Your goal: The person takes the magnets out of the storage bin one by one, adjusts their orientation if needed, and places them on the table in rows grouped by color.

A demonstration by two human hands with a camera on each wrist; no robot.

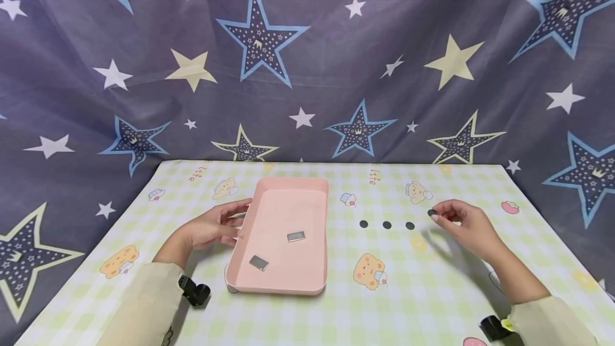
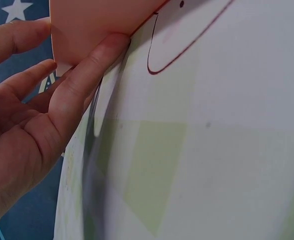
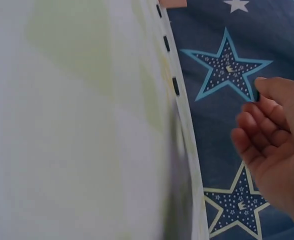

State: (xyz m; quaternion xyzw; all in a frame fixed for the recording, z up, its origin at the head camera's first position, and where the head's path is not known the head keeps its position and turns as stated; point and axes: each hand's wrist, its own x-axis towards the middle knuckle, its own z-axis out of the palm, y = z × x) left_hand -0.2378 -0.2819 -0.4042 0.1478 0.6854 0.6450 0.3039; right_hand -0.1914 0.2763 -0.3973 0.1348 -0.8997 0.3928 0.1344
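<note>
Between thumb and forefinger, my right hand [image 1: 463, 224] pinches a small black disc [image 1: 432, 212] above the cloth. In the right wrist view a dark sliver of that disc shows at the fingertips, and the other fingers are curled. Three more black discs [image 1: 386, 225] lie in a row on the table, left of this hand. A pink tray [image 1: 278, 288] stands left of the discs. Against its left wall rests my left hand [image 1: 216, 224], thumb and fingers fairly straight. Its thumb touches the tray's side in the left wrist view.
Inside the tray lie two small grey rectangular pieces [image 1: 296, 236], apart from each other. A checked cloth [image 1: 346, 316] with printed cartoon figures covers the table. Behind the table's far edge hangs a dark curtain [image 1: 317, 84] patterned with stars.
</note>
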